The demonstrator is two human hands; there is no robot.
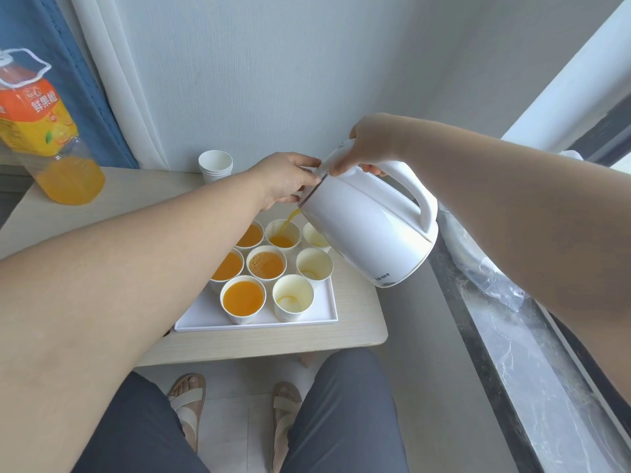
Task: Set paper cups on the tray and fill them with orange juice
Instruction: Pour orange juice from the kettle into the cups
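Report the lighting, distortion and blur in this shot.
Head view: soft, even daylight, faint shadows inside the paper cups; mild sheen on the white kettle; wide-angle lens leans the juice bottle and blue curtain inward; forearms loom oversized; focus sharp throughout.

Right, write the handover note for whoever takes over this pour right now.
Right hand grips the handle of the tilted white plastic kettle; left hand holds its top edge near the spout.
The white rectangular tray on the pale wooden table shows eight white paper cups.
Done: four juice-filled cups.
Under way: back-middle cup, part full.
Left: three right-side cups, only traces inside.
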